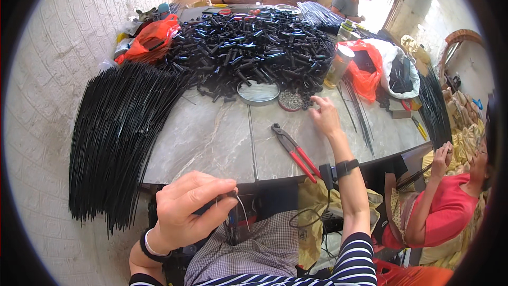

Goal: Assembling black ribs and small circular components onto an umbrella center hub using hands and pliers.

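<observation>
My left hand (193, 206), low in front of my lap, is closed in a pinch on a small black piece (232, 194). A thin pale strand (244, 213) hangs from it; most of the piece is hidden by the fingers. My right hand (325, 117) reaches over the table, thumb and forefinger apart, close to a few small black parts (307, 105). Beside these stands a small round red-rimmed dish (291, 109) of tiny pale bits. Left of it sits a larger round dish (258, 102) with white strips. Red-handled nippers (296, 153) lie below my right hand.
A heap of short black tubes (248, 47) covers the far table. Long black rods (127, 137) overhang its left edge. A bottle (338, 66), a red bag (365, 69) and a white bag (399, 74) stand right. A person in red (444, 206) sits at right; two others sit beyond.
</observation>
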Demonstrator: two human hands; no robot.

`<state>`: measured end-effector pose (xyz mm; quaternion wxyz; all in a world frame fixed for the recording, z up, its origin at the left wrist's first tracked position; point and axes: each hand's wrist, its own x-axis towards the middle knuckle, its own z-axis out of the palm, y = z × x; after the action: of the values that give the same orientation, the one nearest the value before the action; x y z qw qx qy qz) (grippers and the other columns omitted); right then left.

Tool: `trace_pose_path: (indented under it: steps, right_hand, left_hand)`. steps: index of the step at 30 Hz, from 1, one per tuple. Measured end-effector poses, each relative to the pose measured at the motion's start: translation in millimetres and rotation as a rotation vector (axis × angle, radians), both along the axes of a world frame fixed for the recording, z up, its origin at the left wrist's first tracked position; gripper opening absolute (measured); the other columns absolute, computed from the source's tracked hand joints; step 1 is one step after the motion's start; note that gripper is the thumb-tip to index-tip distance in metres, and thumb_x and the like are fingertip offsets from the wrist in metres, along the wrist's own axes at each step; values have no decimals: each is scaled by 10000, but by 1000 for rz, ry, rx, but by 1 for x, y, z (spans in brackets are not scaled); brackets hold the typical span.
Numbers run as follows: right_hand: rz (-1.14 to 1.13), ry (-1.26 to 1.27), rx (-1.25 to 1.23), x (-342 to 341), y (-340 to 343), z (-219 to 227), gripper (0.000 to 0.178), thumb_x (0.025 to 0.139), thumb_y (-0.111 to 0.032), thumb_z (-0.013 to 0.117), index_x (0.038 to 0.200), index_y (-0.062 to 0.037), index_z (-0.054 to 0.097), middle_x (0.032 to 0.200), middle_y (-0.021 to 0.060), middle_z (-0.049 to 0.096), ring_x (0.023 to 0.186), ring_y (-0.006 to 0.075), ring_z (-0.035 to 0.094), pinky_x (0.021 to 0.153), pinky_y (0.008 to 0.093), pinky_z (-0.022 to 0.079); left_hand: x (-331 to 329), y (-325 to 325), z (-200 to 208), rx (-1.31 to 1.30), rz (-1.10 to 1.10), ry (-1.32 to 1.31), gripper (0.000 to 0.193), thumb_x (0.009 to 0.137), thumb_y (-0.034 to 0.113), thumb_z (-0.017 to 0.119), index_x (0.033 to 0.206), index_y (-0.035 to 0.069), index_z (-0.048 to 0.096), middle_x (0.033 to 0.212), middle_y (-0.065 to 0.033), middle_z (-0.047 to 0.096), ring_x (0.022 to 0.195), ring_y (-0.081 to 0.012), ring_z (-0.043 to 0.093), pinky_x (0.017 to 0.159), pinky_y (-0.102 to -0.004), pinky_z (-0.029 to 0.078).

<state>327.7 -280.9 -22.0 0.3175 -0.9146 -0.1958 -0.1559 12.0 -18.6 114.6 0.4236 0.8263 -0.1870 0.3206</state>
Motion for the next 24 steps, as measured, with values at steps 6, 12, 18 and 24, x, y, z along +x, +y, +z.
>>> trace_pose_path:
  steps: [6,12,18,24]
  right_hand:
    - [79,-120,-85,48,-20,-5,229,807,-45,589,1007,-87,693,1022,142,611,995,307,578,871,384,472]
    - [129,-157,-297,43,13,-11,421,865,-64,516,1259,-204,566,1152,106,526,1084,295,502,899,422,460]
    - [28,-93,-601,34,29,3,502,800,-30,531,1269,-206,552,1187,119,487,1136,309,461,912,429,459]
    - [118,-115,-560,37,14,-5,535,782,26,492,1290,-136,536,1162,127,487,1128,313,459,969,403,425]
  left_hand:
    - [-4,4,1,4,-6,21,335,681,-34,748,1004,-8,661,801,-97,688,697,-202,664,613,-273,519]
    - [1,2,0,-31,-12,45,335,684,-39,745,1007,-9,660,807,-96,691,712,-204,670,632,-276,523]
    - [5,3,-3,-56,-25,57,338,695,-33,744,1021,-9,658,812,-97,693,725,-205,673,643,-281,524]
    - [9,3,-6,-69,-35,60,337,702,-29,743,1027,-8,655,813,-94,694,729,-204,672,645,-282,521]
